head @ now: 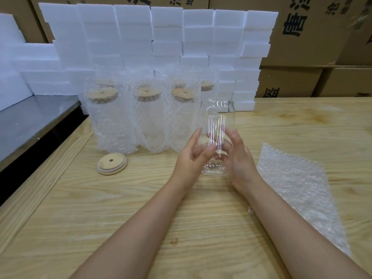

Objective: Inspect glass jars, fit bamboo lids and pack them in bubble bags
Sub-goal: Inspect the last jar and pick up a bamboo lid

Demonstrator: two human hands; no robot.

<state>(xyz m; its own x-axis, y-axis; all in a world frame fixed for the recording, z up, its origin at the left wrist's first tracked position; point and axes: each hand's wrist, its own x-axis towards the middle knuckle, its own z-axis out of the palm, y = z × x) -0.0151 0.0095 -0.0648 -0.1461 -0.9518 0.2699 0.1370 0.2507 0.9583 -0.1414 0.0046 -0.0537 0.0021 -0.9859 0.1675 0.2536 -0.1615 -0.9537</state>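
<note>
Glass jar [216, 125]: upright, lidless, just before packed jars [112, 117].
Left hand [193, 158]: grasps the jar's lower left.
Right hand [238, 160]: grasps its lower right.
Bamboo lid [112, 163]: flat, left of the hands.
Bubble bag [298, 194]: flat, right side of table [141, 198].

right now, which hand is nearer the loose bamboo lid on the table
Left. The left hand grips the glass jar just right of the loose bamboo lid; the right hand grips the jar's other side, farther from the lid.

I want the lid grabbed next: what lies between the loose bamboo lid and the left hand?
Head view: only bare wooden table between bamboo lid and left hand holding the glass jar.
</note>
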